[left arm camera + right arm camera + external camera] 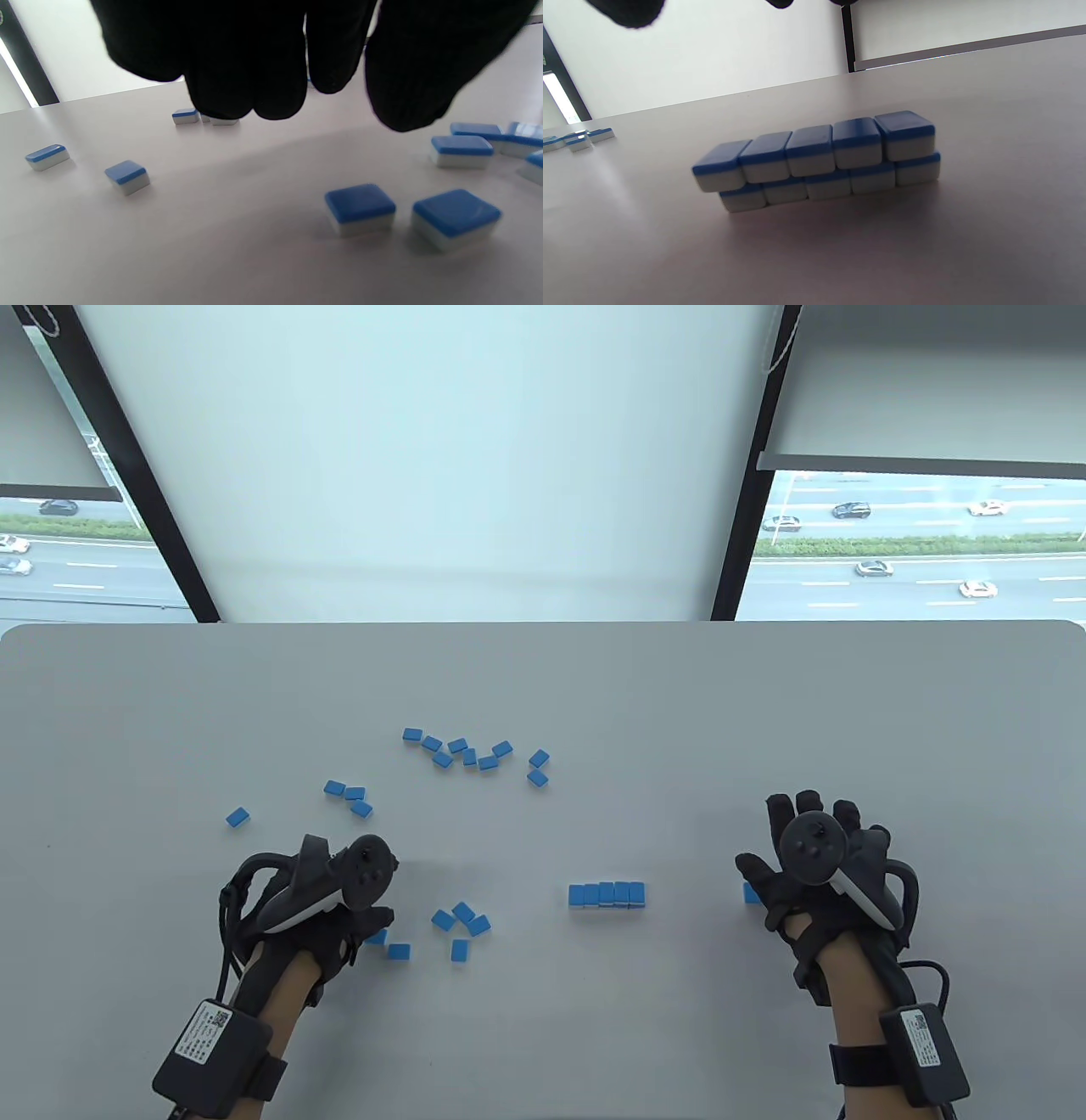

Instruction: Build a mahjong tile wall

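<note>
A two-layer wall of blue-backed mahjong tiles [607, 893] [818, 161], five tiles wide, stands at the table's front middle; its top row is shifted slightly left of the bottom row. My right hand [793, 836] lies to the wall's right with fingers spread and holds nothing; only its fingertips [628, 12] show in the right wrist view. One tile [751, 892] peeks out by its thumb. My left hand [369, 920] [339, 99] hovers left of the wall, fingers hanging loosely over two loose tiles [359, 207] [456, 218], touching neither.
Loose tiles lie face down in groups: several at the far middle [471, 753], three to the left [348, 796], one alone [238, 817], and several by my left hand [462, 923]. The table's far edge [543, 624] meets a window.
</note>
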`<state>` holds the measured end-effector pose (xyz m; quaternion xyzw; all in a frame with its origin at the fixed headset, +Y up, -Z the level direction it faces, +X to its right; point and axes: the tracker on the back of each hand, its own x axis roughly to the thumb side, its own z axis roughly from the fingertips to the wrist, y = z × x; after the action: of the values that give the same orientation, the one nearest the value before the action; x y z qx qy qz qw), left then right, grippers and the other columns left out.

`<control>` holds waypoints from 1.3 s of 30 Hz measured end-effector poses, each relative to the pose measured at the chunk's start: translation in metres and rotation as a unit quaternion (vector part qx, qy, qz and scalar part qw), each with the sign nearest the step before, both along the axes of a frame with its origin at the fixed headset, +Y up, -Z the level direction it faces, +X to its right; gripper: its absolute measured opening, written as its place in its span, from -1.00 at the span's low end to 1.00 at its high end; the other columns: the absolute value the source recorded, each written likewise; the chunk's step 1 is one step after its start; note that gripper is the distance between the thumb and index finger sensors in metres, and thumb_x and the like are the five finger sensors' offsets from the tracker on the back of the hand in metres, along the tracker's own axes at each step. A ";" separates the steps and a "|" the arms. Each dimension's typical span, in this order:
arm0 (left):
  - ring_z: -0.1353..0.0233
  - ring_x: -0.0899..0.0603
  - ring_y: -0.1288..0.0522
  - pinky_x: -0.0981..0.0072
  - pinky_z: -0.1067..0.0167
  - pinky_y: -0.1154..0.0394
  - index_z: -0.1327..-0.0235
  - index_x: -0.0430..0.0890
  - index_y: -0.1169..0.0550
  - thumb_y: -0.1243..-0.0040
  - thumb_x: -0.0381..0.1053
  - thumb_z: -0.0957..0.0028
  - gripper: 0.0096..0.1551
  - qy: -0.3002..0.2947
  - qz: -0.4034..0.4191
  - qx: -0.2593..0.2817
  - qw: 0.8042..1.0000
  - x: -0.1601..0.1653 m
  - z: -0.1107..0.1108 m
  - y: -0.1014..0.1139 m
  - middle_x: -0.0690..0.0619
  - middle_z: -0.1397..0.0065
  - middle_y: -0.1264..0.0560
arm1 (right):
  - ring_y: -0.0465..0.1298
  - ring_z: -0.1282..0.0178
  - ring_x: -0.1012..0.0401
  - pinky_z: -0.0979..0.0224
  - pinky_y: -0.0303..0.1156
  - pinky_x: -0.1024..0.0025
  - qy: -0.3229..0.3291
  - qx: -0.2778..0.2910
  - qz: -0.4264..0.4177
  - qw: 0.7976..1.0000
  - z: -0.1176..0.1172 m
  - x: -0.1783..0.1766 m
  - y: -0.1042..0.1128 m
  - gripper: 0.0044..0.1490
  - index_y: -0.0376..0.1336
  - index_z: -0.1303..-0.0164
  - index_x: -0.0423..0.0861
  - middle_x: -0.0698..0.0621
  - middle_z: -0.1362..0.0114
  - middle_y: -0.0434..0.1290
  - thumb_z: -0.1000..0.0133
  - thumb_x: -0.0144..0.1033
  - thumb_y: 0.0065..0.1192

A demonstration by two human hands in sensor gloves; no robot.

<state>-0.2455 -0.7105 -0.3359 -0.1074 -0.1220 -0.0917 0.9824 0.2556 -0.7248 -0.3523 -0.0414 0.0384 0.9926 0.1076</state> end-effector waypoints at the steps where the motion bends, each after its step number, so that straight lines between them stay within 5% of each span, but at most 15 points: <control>1: -0.34 -0.12 -0.60 -0.12 -0.29 -0.51 -0.30 0.28 -0.53 -0.46 0.28 0.22 -0.28 -0.015 -0.005 -0.007 1.000 0.001 0.003 -0.004 0.20 -0.38 -0.60 | -0.29 -0.58 -0.26 -0.39 -0.40 -0.36 0.001 0.000 -0.001 1.000 0.000 0.000 0.000 0.08 -0.22 -0.58 0.13 -0.02 -0.69 -0.25 0.04 0.41 -0.03; 12: -0.39 -0.11 -0.55 -0.14 -0.33 -0.47 -0.40 0.35 -0.38 -0.49 0.15 0.18 -0.18 -0.042 -0.023 -0.063 0.997 -0.004 0.015 -0.031 0.19 -0.46 -0.49 | -0.28 -0.58 -0.27 -0.38 -0.40 -0.36 0.004 -0.013 -0.008 1.000 0.001 -0.002 -0.002 0.08 -0.22 -0.58 0.10 -0.04 -0.69 -0.24 0.04 0.38 -0.01; 25: -0.19 -0.04 -0.65 -0.08 -0.25 -0.54 -0.25 0.31 -0.52 -0.48 0.20 0.21 -0.33 -0.069 0.004 -0.032 0.997 -0.001 0.016 -0.037 0.24 -0.17 -0.64 | -0.27 -0.58 -0.26 -0.38 -0.40 -0.36 0.003 -0.009 -0.001 1.000 0.001 -0.001 -0.001 0.08 -0.21 -0.58 0.10 -0.04 -0.69 -0.23 0.04 0.37 0.01; 39: -0.12 -0.10 -0.69 -0.16 -0.18 -0.57 -0.25 -0.01 -0.55 -0.46 0.16 0.19 -0.29 -0.007 0.036 -0.035 0.999 -0.008 -0.004 -0.031 0.09 -0.13 -0.67 | -0.27 -0.58 -0.25 -0.38 -0.40 -0.36 0.006 -0.008 0.002 1.000 0.000 -0.002 -0.001 0.08 -0.20 -0.58 0.08 -0.04 -0.69 -0.23 0.04 0.36 0.02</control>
<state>-0.2530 -0.7413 -0.3399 -0.1367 -0.1356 -0.0532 0.9798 0.2538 -0.7261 -0.3519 -0.0364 0.0469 0.9927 0.1054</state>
